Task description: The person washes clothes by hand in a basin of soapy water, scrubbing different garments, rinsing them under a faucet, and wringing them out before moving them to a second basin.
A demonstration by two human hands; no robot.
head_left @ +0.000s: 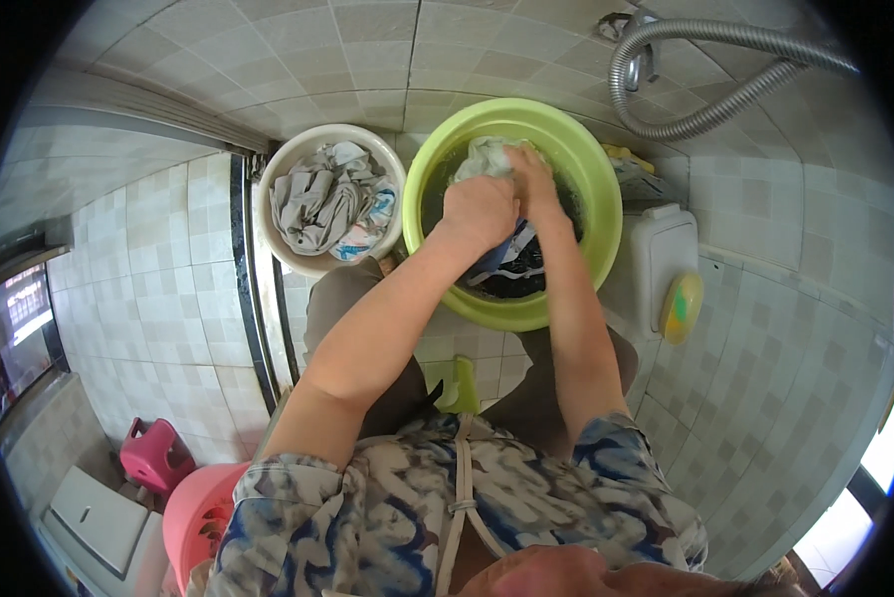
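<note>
Both my hands are over a large lime-green basin (607,194) of dark water. My left hand (481,211) is closed in a fist at a pale, wet bunched cloth (486,156). Close against it, my right hand (534,182) has its fingers curled over the right side of the same cloth. Whether the cloth is a garment cannot be made out. Below my hands, dark wet clothes (511,287) with white strips lie in the basin, and a bit of blue fabric (494,261) shows beside my left wrist.
Left of the green basin stands a whitish basin (265,209) heaped with grey and white clothes (317,204). To the right are a white lidded container (656,234) and a yellow-green oval object (682,308). A metal hose (621,85) hangs from the tiled wall. A pink stool (155,453) stands lower left.
</note>
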